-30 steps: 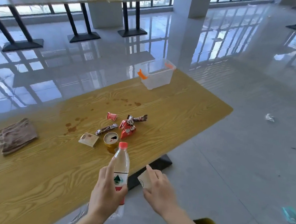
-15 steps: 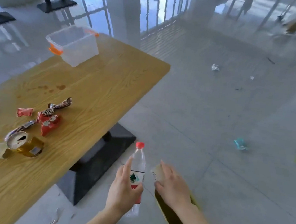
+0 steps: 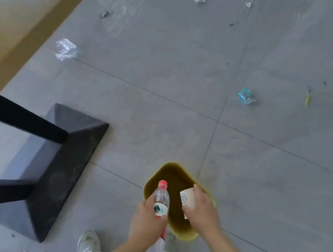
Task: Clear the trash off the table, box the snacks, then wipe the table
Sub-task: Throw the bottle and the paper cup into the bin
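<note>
Now bottle (image 3: 161,200) and cup (image 3: 187,200) over bin (image 3: 158,172)

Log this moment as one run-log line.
left hand: holds water bottle | right hand: holds paper cup | both over yellow bin | stage: about to drop trash

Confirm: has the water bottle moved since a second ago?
Yes. The water bottle, gripped by the left hand, was above the table edge; it is now off the table, over the yellow bin on the floor.
</note>
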The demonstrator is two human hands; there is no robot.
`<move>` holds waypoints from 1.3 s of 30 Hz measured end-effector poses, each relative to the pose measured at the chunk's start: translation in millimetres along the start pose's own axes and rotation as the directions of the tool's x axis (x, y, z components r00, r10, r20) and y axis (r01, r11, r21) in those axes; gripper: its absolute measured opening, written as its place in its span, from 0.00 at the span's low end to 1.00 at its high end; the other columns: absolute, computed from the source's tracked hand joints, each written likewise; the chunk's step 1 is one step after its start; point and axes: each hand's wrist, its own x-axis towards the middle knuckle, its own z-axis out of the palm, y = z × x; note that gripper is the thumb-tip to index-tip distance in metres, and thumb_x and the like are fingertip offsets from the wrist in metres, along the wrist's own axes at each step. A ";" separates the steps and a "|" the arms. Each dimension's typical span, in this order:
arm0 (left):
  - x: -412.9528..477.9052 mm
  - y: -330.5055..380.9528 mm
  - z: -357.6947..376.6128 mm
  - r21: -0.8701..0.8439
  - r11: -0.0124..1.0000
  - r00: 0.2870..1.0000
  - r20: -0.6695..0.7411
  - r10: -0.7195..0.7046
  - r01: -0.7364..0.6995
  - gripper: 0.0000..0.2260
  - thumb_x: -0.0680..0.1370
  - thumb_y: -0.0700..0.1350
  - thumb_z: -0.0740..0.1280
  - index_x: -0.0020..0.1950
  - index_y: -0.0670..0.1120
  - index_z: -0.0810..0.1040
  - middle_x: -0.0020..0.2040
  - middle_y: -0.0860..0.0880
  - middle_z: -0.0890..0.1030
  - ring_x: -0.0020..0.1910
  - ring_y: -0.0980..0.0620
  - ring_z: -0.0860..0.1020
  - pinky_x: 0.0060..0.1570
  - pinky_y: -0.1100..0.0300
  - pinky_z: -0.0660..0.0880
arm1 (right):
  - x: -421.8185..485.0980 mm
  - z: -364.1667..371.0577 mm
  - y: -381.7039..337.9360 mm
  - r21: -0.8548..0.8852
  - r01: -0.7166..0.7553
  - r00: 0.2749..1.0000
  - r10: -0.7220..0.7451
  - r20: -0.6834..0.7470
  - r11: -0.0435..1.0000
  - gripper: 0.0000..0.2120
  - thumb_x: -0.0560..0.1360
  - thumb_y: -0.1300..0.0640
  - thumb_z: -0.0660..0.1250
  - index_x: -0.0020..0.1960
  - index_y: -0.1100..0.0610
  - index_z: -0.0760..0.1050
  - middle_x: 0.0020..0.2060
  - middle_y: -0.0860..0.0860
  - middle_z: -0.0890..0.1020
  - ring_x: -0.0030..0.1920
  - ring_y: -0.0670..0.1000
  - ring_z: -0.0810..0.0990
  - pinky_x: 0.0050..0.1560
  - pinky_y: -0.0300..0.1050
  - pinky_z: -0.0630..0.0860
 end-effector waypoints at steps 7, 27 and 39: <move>85.7 3.8 60.3 0.148 0.985 0.993 0.064 -0.096 0.085 0.29 0.78 0.51 0.65 0.77 0.53 0.58 0.62 0.46 0.69 0.50 0.48 0.76 0.51 0.56 0.80 | 61.8 55.4 49.0 -0.036 -0.066 0.996 0.068 0.062 0.997 0.38 0.78 0.48 0.67 0.81 0.50 0.50 0.72 0.51 0.69 0.68 0.54 0.73 0.63 0.48 0.74; 124.4 -14.7 91.0 0.460 0.872 0.983 0.016 0.181 -0.168 0.27 0.81 0.55 0.58 0.78 0.55 0.53 0.74 0.47 0.63 0.68 0.46 0.68 0.65 0.48 0.73 | 97.1 98.4 77.1 -0.065 -0.008 0.999 0.005 -0.052 0.998 0.31 0.79 0.44 0.66 0.78 0.48 0.58 0.74 0.48 0.68 0.70 0.52 0.70 0.70 0.48 0.69; 74.4 -0.6 21.2 0.651 0.671 0.904 0.055 0.423 -0.354 0.29 0.80 0.57 0.53 0.79 0.54 0.46 0.80 0.45 0.53 0.78 0.42 0.49 0.74 0.43 0.56 | 60.6 41.0 34.0 -0.137 0.140 0.984 -0.153 -0.087 0.981 0.31 0.81 0.46 0.63 0.80 0.51 0.57 0.75 0.49 0.67 0.74 0.52 0.65 0.74 0.48 0.65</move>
